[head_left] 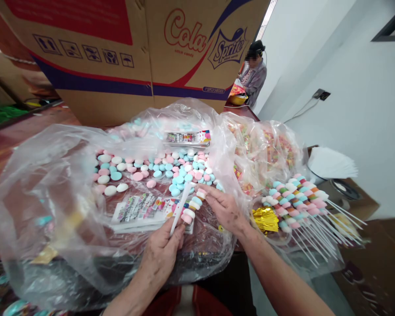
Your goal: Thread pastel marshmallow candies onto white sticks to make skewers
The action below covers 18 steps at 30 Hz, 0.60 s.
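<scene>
My left hand [164,248] is closed around the lower end of a candy skewer [194,205], threaded with pink, white, blue and brown pieces. From the same grip rises a narrow white strip [180,208], perhaps sticks or a plastic sleeve. At the skewer's upper end, the fingertips of my right hand [226,210] are pressed against the top pink candy. Beneath the hands lies a stack of printed wrappers [145,210] on clear plastic. Just beyond, loose round candies [166,169] in pink, white and blue are spread out.
A large cardboard box [148,57] stands behind the candies. Clear plastic bags of colourful candies [263,140] sit at the right. Finished-looking candy skewers [296,197] are piled beside gold twist ties [266,219]. Another person [256,77] works in the background.
</scene>
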### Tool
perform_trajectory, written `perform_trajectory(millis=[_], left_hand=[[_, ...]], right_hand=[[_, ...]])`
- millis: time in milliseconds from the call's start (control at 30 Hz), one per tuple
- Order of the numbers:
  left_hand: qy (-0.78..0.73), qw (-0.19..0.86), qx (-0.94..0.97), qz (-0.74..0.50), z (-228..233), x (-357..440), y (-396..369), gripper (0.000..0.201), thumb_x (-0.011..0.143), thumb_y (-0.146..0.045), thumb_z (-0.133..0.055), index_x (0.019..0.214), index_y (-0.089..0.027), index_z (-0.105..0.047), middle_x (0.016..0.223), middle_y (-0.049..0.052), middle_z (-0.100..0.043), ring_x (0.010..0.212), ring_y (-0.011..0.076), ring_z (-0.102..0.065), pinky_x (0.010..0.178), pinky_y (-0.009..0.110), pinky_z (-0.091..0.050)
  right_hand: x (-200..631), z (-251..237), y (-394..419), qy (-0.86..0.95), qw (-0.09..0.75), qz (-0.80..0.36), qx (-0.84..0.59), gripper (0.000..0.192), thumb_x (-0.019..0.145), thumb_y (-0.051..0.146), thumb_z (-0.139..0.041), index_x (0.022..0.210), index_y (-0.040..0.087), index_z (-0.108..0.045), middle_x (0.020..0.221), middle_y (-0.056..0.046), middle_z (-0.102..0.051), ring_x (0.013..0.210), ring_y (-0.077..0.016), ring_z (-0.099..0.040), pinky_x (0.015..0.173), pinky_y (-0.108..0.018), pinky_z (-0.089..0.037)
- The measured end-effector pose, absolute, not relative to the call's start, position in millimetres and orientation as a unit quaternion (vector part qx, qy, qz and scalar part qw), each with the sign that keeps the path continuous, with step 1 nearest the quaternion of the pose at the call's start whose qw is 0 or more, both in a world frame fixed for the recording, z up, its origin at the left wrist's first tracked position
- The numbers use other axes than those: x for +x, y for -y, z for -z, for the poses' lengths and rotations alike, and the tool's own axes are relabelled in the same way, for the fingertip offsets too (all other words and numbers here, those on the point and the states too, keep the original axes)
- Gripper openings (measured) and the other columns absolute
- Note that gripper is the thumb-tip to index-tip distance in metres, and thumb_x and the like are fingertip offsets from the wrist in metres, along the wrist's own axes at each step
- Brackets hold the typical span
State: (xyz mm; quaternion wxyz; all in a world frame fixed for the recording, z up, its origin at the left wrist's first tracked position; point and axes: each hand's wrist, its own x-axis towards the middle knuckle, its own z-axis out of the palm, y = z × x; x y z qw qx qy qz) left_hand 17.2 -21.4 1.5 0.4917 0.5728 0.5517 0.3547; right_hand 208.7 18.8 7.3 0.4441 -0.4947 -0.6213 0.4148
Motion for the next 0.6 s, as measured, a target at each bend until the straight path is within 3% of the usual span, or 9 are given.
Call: perform_trajectory(millis=[300, 600], left_hand=[[-0.555, 0.484, 0.577, -0.354, -0.6, 17.0, 21.7, 0.03, 0.081, -0.045, -0.051, 0.062, -0.021, -0.054, 0.052, -0.004, -0.046, 0.052, 0.0152, -0.042, 0.054, 0.026, -0.033], [-0.557, 0.477, 0.574, -0.364, 5.4, 14.5, 22.1, 0.031, 0.082, -0.044, -0.054, 0.062, -0.021, -0.056, 0.052, -0.005, -0.048, 0.05, 0.0141, -0.041, 0.052, 0.025, -0.031]], right_hand=[[201.8, 4.8, -12.0, 0.706, 0.436, -0.272, -0.488, 0.039, 0.096, 0.024, -0.044, 0.13, 0.025, -0.062, 0.129, -0.004, -0.066, 0.122, -0.0187, -0.06, 0.109, -0.038, -0.044], [195.4, 0.1, -9.2, 0.718, 0.429, -0.269, -0.478, 0.038, 0.096, 0.023, -0.044, 0.13, 0.026, -0.062, 0.125, -0.005, -0.068, 0.117, -0.0197, -0.063, 0.104, -0.037, -0.048]])
